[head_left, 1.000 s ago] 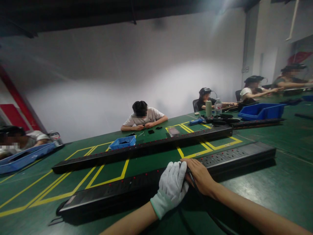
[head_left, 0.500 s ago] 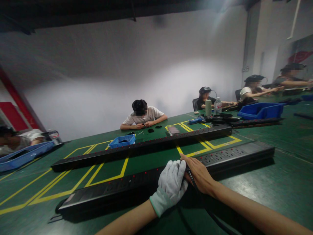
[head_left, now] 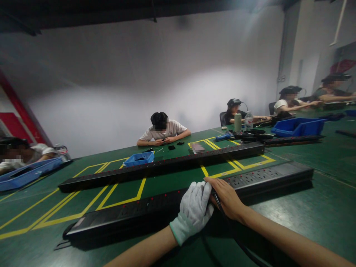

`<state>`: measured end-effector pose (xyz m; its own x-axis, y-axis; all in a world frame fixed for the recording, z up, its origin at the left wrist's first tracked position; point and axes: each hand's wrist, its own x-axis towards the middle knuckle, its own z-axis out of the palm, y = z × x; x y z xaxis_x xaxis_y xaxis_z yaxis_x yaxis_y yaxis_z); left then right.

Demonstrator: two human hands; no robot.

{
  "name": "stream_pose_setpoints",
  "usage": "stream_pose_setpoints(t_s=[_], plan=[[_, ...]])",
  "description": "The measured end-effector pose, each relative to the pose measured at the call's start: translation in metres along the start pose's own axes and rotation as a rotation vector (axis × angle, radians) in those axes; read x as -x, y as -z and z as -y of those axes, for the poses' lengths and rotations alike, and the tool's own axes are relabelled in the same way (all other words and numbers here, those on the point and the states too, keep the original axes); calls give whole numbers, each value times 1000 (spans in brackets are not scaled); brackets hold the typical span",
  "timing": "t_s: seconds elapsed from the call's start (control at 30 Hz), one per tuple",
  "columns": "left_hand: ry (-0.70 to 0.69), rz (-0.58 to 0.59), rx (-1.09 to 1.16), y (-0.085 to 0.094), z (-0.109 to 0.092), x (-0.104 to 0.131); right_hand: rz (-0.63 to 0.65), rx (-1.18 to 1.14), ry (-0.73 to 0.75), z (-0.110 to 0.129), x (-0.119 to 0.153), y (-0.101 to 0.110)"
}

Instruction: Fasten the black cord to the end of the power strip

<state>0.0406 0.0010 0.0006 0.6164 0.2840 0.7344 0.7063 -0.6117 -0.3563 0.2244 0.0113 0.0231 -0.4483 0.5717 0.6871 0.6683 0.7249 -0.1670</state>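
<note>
A long black power strip (head_left: pixel 264 177) with sockets and small red switches lies across the near part of the green table. My left hand (head_left: pixel 195 207), in a white glove, rests over its middle with fingers bent and close together. Bare and beside it, my right hand (head_left: pixel 226 198) lies over the same strip, its fingers together and its thumb side hidden. A black cable (head_left: pixel 239 239) runs from under my hands towards the lower right. Whatever is under my palms is hidden. Farther back lies a second long black strip (head_left: pixel 167 166).
A small blue tray (head_left: pixel 139 159) stands behind the second strip. A larger blue bin (head_left: pixel 299 127), a bottle (head_left: pixel 249 120) and a blue tool (head_left: pixel 224 137) are at the right rear. Another blue bin (head_left: pixel 30 173) is at left. Several people sit around the table (head_left: pixel 330 207).
The view has shifted slightly. The person at the far left has raised their head a little. My hands keep the same place on the near strip.
</note>
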Motion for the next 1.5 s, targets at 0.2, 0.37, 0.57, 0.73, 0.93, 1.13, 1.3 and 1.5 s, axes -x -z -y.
stream_pose_setpoints(t_s=[0.2, 0.37, 0.57, 0.73, 0.93, 1.13, 1.3, 1.5], plan=[[-13, -16, 8, 0, 0, -1, 7, 4, -6, -2, 1, -1], [-4, 4, 9, 0, 0, -1, 10, -4, -8, 0, 0, 0], [1, 4, 8, 1, 0, -2, 7, 2, -4, 0, 0, 1], [5, 5, 10, 1, -1, -2, 15, -3, 0, 0, 0, 0], [-3, 10, 0, 0, 0, -1, 14, 3, -10, -1, 0, -1], [-2, 17, 1, 0, 0, -2, 0, 4, 0, -1, 1, -1], [0, 21, 13, 2, 0, -3, 3, -6, 5, 0, 0, 0], [1, 23, 14, 3, 0, -2, 0, -11, -10, 2, -1, 2]])
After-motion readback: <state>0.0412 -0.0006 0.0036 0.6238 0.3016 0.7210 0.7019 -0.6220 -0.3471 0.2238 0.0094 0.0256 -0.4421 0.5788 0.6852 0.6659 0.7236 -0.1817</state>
